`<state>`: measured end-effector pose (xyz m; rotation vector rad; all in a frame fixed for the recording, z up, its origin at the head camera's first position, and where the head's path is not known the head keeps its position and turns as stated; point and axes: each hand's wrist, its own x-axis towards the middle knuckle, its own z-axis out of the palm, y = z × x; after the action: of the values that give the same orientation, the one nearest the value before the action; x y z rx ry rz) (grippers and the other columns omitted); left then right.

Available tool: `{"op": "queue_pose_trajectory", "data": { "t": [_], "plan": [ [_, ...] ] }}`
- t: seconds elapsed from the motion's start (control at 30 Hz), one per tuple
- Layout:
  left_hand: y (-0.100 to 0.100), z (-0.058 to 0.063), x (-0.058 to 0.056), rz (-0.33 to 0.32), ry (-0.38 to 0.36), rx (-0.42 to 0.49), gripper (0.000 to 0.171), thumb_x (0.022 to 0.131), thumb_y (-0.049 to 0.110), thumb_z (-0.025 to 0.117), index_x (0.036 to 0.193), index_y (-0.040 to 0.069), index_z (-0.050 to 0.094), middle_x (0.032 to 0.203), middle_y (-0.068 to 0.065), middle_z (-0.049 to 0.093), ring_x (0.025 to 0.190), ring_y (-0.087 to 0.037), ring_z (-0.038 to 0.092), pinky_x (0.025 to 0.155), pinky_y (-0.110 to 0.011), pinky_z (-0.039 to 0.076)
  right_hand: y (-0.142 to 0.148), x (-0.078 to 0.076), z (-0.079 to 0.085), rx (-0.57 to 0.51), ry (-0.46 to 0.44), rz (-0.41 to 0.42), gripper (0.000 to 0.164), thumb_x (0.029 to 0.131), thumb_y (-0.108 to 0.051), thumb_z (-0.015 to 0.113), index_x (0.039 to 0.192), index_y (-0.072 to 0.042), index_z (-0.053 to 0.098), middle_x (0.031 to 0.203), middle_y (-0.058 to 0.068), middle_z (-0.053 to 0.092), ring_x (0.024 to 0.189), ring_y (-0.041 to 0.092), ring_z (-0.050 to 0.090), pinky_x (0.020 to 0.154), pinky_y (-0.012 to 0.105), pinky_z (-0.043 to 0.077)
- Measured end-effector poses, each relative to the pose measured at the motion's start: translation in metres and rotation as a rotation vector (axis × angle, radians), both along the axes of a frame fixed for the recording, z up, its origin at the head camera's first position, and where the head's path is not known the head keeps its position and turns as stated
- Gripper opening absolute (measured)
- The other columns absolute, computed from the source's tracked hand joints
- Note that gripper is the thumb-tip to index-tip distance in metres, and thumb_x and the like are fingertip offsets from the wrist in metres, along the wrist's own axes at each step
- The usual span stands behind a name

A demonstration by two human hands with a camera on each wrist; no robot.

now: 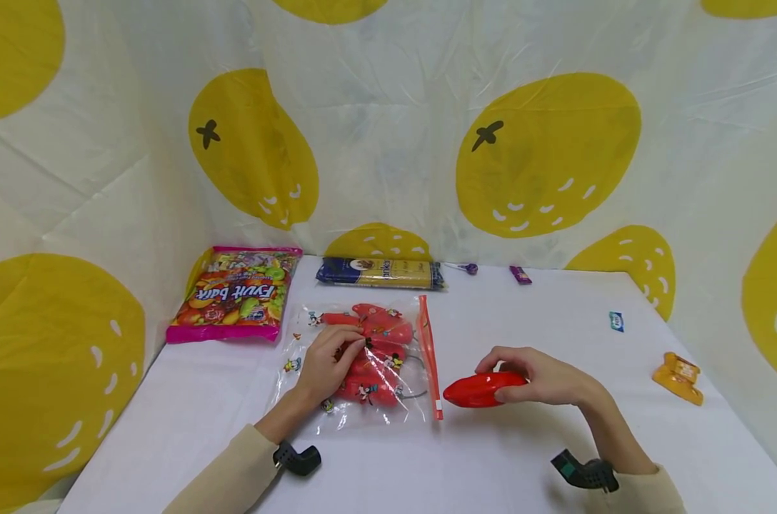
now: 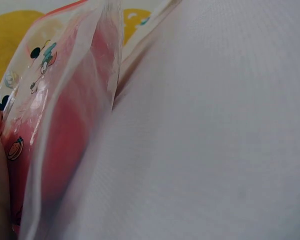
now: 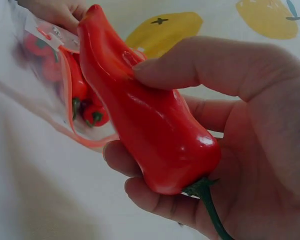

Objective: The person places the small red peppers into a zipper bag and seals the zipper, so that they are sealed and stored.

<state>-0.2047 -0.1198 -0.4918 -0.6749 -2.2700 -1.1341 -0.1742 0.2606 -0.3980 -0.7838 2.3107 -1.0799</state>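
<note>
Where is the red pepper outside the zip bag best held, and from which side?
I'd hold the red pepper round its broad stem half, from the person's right: it tapers to a tip pointing left toward the zip bag, which this leaves clear. The right hand holds it about there.

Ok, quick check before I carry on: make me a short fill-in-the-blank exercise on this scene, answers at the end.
1. The right hand holds a red pepper whose stem is ____.
2. The left hand rests on a see-through ____ with more peppers inside.
3. In the head view, the pink-edged packet lies to the ____ of the blue-and-yellow packet.

Missing words: green; bag; left.
</note>
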Motion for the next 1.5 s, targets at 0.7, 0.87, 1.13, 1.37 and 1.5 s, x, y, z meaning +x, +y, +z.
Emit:
{"op": "queue_pose_trajectory", "data": {
  "t": [0.7, 0.87, 1.13, 1.37, 1.5],
  "plan": [
    [-0.001, 0.000, 0.001, 0.012, -0.047, -0.005, 0.017, 0.092, 0.028, 0.059, 0.104, 0.019, 0.066, 0.113, 0.005, 0.066, 0.110, -0.011, 0.057, 0.101, -0.028, 0.045, -0.021, -0.044, -0.013, 0.070, 0.107, -0.304, 0.050, 0.078, -0.030, 0.074, 0.122, -0.015, 0.056, 0.115, 0.006, 0.061, 0.102, 0.023, 0.056, 0.077, 0.031, 0.057],
    [-0.001, 0.000, 0.000, 0.006, -0.039, 0.000, 0.016, 0.092, 0.028, 0.059, 0.104, 0.019, 0.066, 0.112, 0.004, 0.066, 0.110, -0.011, 0.057, 0.101, -0.028, 0.045, -0.034, -0.049, -0.013, 0.087, 0.140, -0.270, 0.047, 0.080, -0.033, 0.073, 0.119, -0.013, 0.058, 0.113, 0.004, 0.063, 0.102, 0.021, 0.056, 0.078, 0.030, 0.057],
    [0.000, -0.002, -0.001, -0.008, -0.003, 0.012, 0.014, 0.092, 0.025, 0.060, 0.103, 0.019, 0.066, 0.111, 0.002, 0.066, 0.109, -0.011, 0.057, 0.100, -0.028, 0.045, -0.052, -0.056, -0.010, 0.097, 0.159, -0.279, 0.040, 0.081, -0.035, 0.072, 0.115, -0.017, 0.060, 0.109, 0.004, 0.063, 0.098, 0.020, 0.056, 0.079, 0.031, 0.056],
    [-0.001, -0.003, -0.001, -0.006, 0.030, 0.003, 0.014, 0.092, 0.023, 0.061, 0.104, 0.018, 0.066, 0.111, 0.002, 0.067, 0.109, -0.010, 0.057, 0.099, -0.027, 0.046, -0.060, -0.061, -0.016, 0.069, 0.167, -0.311, 0.041, 0.081, -0.032, 0.073, 0.116, -0.016, 0.061, 0.109, 0.004, 0.063, 0.099, 0.022, 0.055, 0.079, 0.031, 0.055],
    [-0.001, -0.002, -0.001, -0.009, 0.016, 0.004, 0.015, 0.092, 0.025, 0.060, 0.104, 0.019, 0.065, 0.111, 0.002, 0.066, 0.109, -0.011, 0.057, 0.099, -0.028, 0.047, -0.063, -0.062, -0.023, 0.061, 0.166, -0.328, 0.043, 0.081, -0.033, 0.072, 0.119, -0.016, 0.061, 0.113, 0.005, 0.062, 0.101, 0.022, 0.054, 0.079, 0.031, 0.056]
  ]
}}
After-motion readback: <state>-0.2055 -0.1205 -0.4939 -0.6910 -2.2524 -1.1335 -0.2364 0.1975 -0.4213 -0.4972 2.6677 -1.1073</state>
